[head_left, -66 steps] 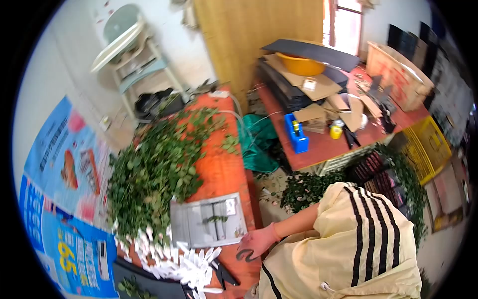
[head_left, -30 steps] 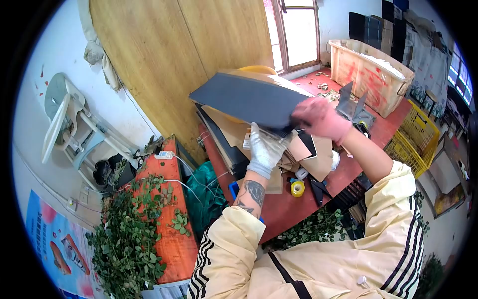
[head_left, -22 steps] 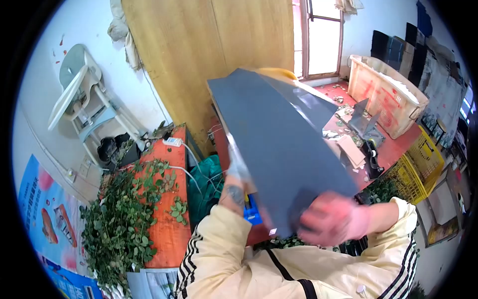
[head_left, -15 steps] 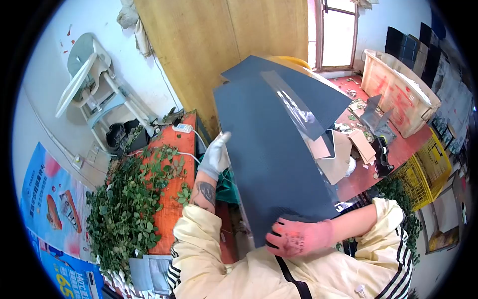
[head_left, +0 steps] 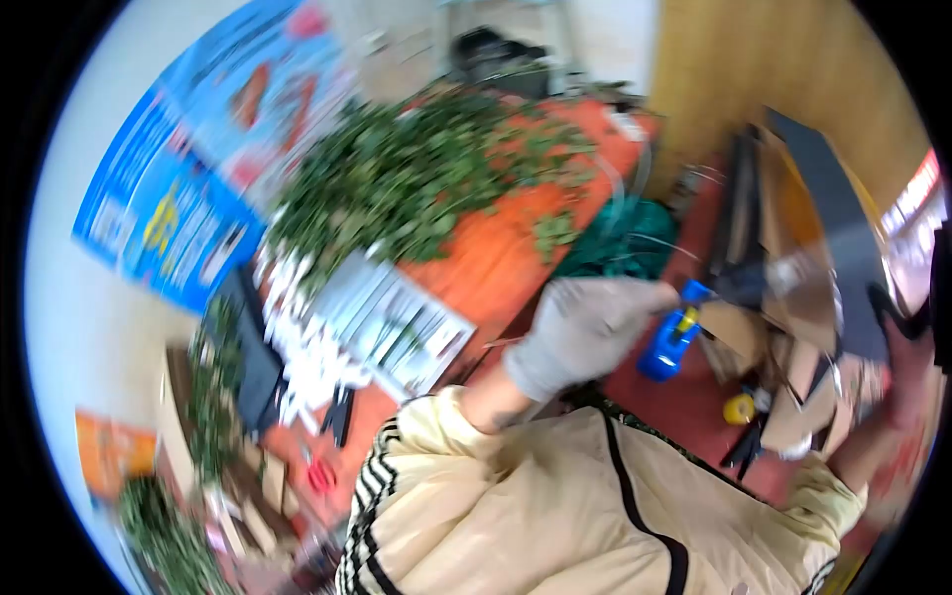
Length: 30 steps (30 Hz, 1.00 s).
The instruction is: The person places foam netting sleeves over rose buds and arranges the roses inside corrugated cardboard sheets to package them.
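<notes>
My left hand (head_left: 592,327), in a pale grey glove, reaches over the gap beside the orange-red table. Its fingers are drawn together, and what lies in them, if anything, is hidden. Just past the fingertips is a blue bottle (head_left: 666,349) with a yellow part; I cannot tell whether they touch. At the far right, my right hand (head_left: 907,372) in a pink-red glove is smeared by motion. It is close to a black object (head_left: 897,315) and a dark grey sheet (head_left: 838,233) tilted on edge among brown cardboard.
Green leafy stems (head_left: 397,178) cover much of the orange-red table (head_left: 496,238). A printed grey packet (head_left: 397,327), white strips (head_left: 293,337) and red-handled scissors (head_left: 319,474) lie nearer. A yellow roll (head_left: 739,409) sits on the right-hand red surface. Green netting (head_left: 620,243) hangs between.
The view has swung left and down. Both hands have come off the large dark sheet's earlier spots. My left hand is now by the blue bottle, and the sheet appears at the right, on edge.
</notes>
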Each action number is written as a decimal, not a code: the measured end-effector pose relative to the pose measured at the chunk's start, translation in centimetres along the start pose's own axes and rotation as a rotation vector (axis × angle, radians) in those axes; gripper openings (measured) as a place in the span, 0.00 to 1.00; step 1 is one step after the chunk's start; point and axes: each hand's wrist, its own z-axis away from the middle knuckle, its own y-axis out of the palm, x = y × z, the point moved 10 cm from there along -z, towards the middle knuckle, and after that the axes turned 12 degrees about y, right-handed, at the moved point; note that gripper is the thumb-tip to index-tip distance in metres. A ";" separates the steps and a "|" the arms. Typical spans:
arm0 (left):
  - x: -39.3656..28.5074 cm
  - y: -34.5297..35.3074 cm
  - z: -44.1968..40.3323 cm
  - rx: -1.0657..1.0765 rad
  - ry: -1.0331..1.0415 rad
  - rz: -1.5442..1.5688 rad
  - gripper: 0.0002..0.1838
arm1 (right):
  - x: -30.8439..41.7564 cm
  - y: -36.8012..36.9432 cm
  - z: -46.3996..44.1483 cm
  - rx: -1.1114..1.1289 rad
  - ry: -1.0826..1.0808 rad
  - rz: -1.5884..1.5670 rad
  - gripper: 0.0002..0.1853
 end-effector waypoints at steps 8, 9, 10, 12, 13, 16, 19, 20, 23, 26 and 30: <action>-0.1 -9.4 15.5 -0.380 -0.490 -0.191 0.18 | 10.9 11.2 -17.4 0.260 -0.328 -0.215 0.33; 0.0 -11.7 18.3 -0.518 -0.623 -0.253 0.21 | 16.1 14.0 -18.2 0.225 -0.367 -0.236 0.33; -1.7 -15.1 20.6 -0.744 -0.596 -0.467 0.25 | 20.9 16.4 -18.7 0.227 -0.405 -0.267 0.32; -7.5 -18.8 20.6 -0.787 -0.366 -0.809 0.25 | 31.9 21.4 -18.9 0.288 -0.480 -0.333 0.31; -9.2 -19.2 19.9 -0.714 -0.236 -0.832 0.24 | 37.4 23.5 -18.7 0.330 -0.515 -0.347 0.31; -4.7 -16.2 15.1 -0.146 -0.102 -0.619 0.11 | 53.6 29.7 -15.7 0.431 -0.816 -0.114 0.24; 5.2 -18.0 16.7 0.122 -0.536 -0.561 0.21 | 63.0 35.5 -13.0 0.334 -1.172 0.087 0.18; 7.1 -19.5 19.2 0.048 -0.617 -0.695 0.24 | 64.3 40.1 -14.8 0.290 -1.211 -0.002 0.24; 12.8 -22.6 24.1 0.207 -1.020 -0.586 0.28 | 69.0 45.3 -11.6 0.338 -1.211 0.203 0.22; 18.5 -25.0 29.1 0.248 -1.133 -0.527 0.33 | 70.2 50.9 -9.1 0.417 -1.217 0.347 0.23; 27.2 -21.8 38.2 0.306 -1.029 0.084 0.37 | 69.5 47.7 -4.6 -0.085 -1.503 0.003 0.33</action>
